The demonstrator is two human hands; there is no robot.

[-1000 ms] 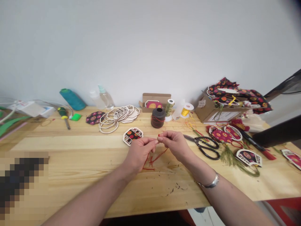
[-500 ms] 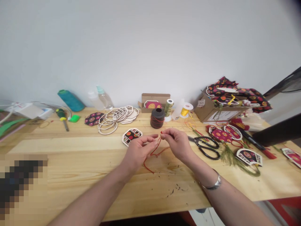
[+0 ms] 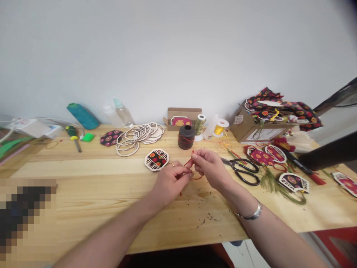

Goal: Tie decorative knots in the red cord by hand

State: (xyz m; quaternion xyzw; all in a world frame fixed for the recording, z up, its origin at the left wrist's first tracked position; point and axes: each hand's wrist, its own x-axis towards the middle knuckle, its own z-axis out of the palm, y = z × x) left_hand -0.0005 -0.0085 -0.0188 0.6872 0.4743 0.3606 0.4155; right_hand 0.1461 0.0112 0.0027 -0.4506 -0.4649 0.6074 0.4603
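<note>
A red cord (image 3: 197, 178) is held above the middle of the tabletop (image 3: 106, 190), pinched between the fingers of the left hand (image 3: 170, 181) and of the right hand (image 3: 209, 166), which meet closely. Part of the cord is hidden by the fingers, and a short stretch shows just below them. A ring is worn on the left hand and a silver bracelet (image 3: 254, 212) on the right wrist.

Just left of the left hand, an ornament with patterned fabric (image 3: 156, 160) is laid flat. To the right of the right hand, black-handled scissors (image 3: 244, 171) are placed, their blades directed toward it. On the far side, a dark spool (image 3: 186, 137) wound with red thread is stood upright, with a green spool (image 3: 200, 125) and a yellow spool (image 3: 220, 127) to its right. Pale cut-out frames (image 3: 139, 137) are piled farther left. At the far right, a cardboard box (image 3: 251, 128) is topped with patterned cloth (image 3: 298, 111). Small dark scraps (image 3: 208, 217) are scattered on the near side.
</note>
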